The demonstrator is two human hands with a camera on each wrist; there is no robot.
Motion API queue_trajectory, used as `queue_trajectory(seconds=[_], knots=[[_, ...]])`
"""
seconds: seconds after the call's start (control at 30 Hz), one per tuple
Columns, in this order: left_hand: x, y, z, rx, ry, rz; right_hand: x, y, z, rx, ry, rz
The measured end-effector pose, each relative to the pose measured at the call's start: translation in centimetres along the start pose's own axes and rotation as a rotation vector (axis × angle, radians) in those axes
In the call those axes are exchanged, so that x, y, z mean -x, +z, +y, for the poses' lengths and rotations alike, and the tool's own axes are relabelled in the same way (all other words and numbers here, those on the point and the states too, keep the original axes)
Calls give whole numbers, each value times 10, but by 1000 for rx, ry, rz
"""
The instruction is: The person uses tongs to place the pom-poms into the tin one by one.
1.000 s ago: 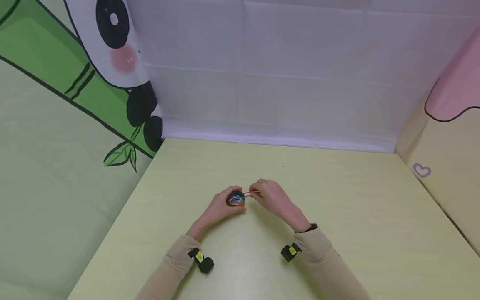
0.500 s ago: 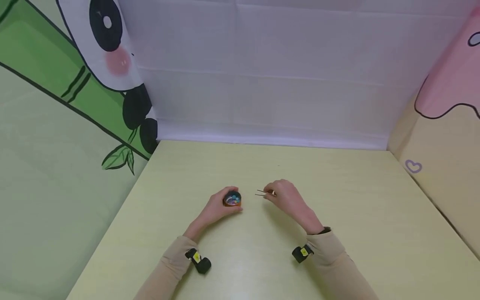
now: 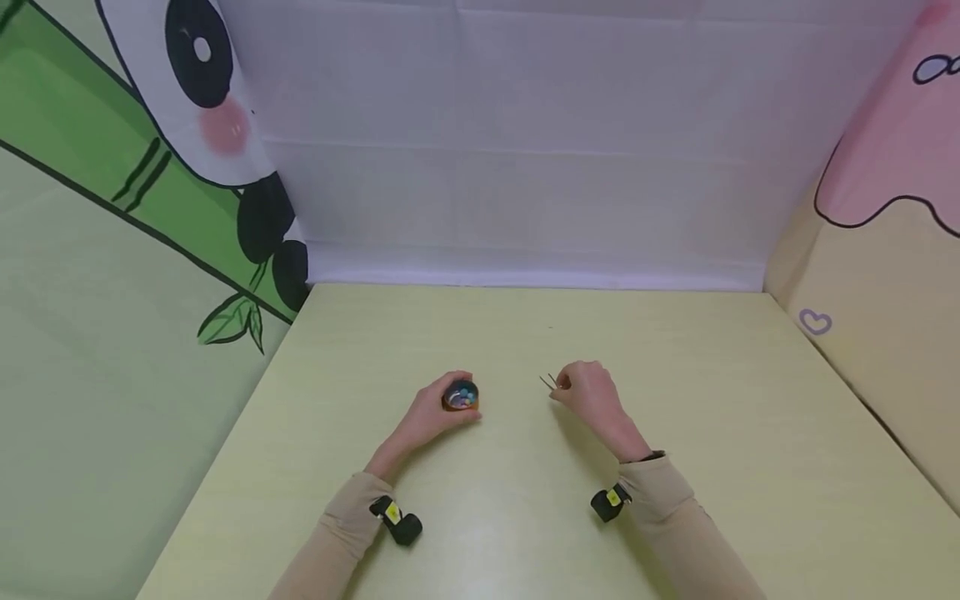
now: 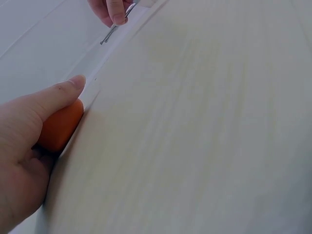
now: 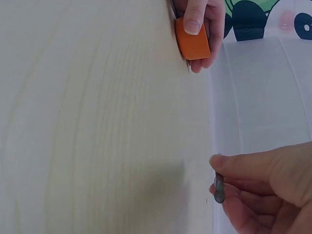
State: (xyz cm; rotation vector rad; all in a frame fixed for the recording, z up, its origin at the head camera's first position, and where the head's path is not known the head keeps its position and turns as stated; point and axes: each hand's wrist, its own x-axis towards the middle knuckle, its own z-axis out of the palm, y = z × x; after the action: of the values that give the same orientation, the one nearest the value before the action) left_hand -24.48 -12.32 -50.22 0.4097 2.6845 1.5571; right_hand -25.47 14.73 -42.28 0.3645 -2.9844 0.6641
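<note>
My left hand (image 3: 427, 414) grips a small round orange cup (image 5: 194, 44) around its side, at the middle of the table. Inside the cup's dark-looking opening lie several small beads (image 3: 464, 397) in blue, pink and other colours. To the right of it, my right hand (image 3: 594, 397) pinches a pair of thin metal tweezers (image 3: 548, 382) between thumb and fingers. The two prongs stand apart and point up and left, off to the side of the cup. In the left wrist view, the tweezers (image 4: 116, 30) show as slim metal legs; no bead is visible at their tips.
The pale wood table (image 3: 517, 517) spreads around both hands. A white cloth backdrop (image 3: 525, 167) rises behind its far edge. Printed panels stand at the left (image 3: 90, 333) and right (image 3: 885, 333) sides. Small black cameras (image 3: 397, 521) sit on both wrists.
The tweezers have left the cup's opening and moved right with my right hand, their prongs turning from pointing left to up and left. The left hand keeps holding the cup.
</note>
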Motion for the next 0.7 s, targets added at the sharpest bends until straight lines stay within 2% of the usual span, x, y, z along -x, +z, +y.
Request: queue_trajectory(seconds=[0.23, 0.53, 0.7], knots=[[-1, 3, 1, -1, 7, 10, -3, 3, 11, -8, 70, -54], [-3, 7, 0, -6, -11, 3, -6, 8, 21, -9, 69, -52], [-3, 8, 3, -1, -14, 10, -7, 9, 27, -47, 78, -62]])
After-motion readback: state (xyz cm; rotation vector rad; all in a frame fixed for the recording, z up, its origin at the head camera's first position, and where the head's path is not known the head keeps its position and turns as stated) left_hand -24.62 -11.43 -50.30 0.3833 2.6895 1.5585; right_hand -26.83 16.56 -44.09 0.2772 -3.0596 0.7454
